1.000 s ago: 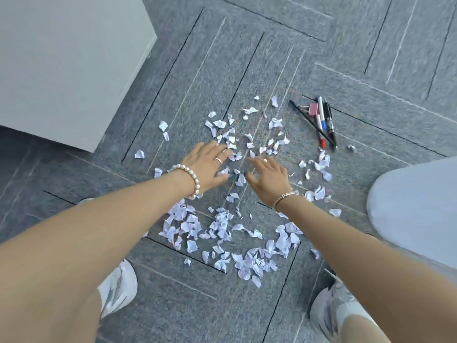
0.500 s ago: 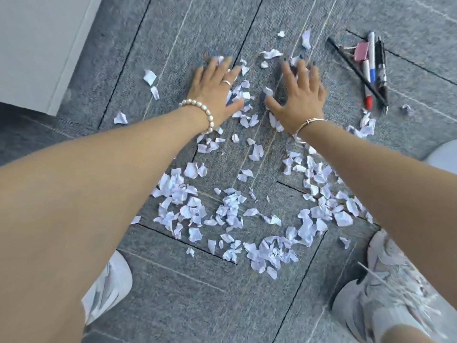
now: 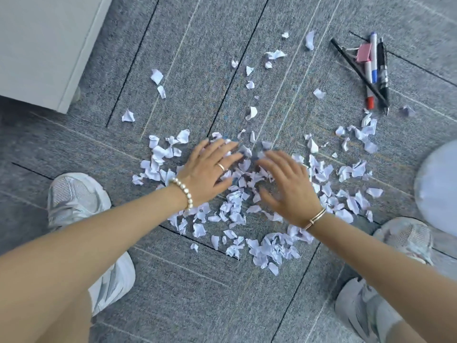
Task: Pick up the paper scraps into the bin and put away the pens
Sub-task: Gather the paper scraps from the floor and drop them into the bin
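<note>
We've got the left hand [image 3: 206, 173] and right hand [image 3: 289, 188] spread flat on the paper scraps [image 3: 237, 206] littering the carpet [image 3: 197, 70], so we want palms low, raking inward to one tight heap, pens [image 3: 374, 70] waiting far right

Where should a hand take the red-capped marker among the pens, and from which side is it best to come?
Probably at its red cap end, coming from the near side. The red-capped marker lies flat on the carpet; the thin black stick crosses its barrel and the pink binder clip covers its far end.
</note>
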The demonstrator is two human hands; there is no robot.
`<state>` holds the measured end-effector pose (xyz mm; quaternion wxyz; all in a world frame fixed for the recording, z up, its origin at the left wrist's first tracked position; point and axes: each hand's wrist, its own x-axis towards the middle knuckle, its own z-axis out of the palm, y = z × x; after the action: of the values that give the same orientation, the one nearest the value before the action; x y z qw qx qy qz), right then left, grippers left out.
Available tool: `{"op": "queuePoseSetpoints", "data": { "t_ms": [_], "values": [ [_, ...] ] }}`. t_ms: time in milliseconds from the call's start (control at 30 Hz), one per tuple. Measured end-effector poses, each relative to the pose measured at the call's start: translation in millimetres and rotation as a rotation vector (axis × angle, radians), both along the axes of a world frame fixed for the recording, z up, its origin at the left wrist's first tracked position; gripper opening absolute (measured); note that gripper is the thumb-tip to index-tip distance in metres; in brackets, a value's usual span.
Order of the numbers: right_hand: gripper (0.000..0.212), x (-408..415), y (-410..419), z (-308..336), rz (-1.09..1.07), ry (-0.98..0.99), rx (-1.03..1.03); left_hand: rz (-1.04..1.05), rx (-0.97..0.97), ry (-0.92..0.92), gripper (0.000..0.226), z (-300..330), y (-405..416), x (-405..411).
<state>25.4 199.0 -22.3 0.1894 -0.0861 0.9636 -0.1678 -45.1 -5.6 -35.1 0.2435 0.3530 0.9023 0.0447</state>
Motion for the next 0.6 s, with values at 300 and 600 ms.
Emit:
{"op": "queuePoseSetpoints", "data": {
  "t_ms": [300,600],
  "values": [
    [0.083,-5,73,-9,-0.478,-0.070,0.274,0.376,-0.054,0.242,0.073,0,-29,-42],
    [0.088,18,38,-15,-0.267,-0.177,0.159,0.415,-0.016,0.113,0.071,-16,-36,-4]
  ]
}}
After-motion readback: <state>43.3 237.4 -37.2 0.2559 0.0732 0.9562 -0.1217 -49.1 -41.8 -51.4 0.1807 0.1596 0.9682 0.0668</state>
